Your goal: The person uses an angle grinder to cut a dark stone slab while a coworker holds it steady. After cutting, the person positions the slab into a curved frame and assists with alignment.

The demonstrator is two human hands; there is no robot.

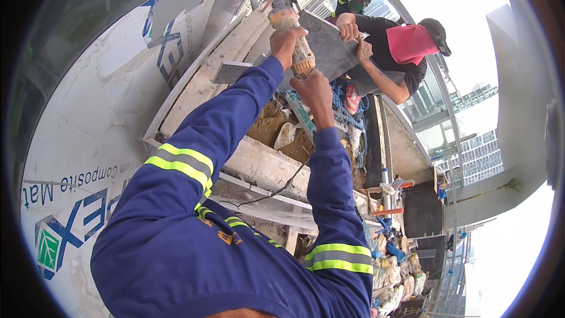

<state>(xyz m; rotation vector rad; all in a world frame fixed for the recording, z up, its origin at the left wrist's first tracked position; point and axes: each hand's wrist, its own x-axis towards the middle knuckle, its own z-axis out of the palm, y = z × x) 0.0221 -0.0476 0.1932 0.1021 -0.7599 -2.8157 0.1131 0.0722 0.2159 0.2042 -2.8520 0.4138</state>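
My left hand (285, 46) grips the upper body of a dusty angle grinder (302, 55), and my right hand (312, 91) holds its lower end. The grinder's head and disc are at the top, over a grey stone slab (325, 49). A co-worker in a black top with a pink cloth (406, 42) has both hands (347, 26) at the slab's right edge. Below the slab lie blue rope (352, 115), a green level-like bar (302, 115) and dirt (266, 123) inside a concrete planter (273, 168).
Another person (356, 3) is farther back. A white composite panel (103, 135) curves along the left. A dark cable (282, 187) crosses the planter's edge. Silicone tubes (386, 197), sacks (397, 271) and other materials are piled at the lower right. Tall buildings show beyond the glass.
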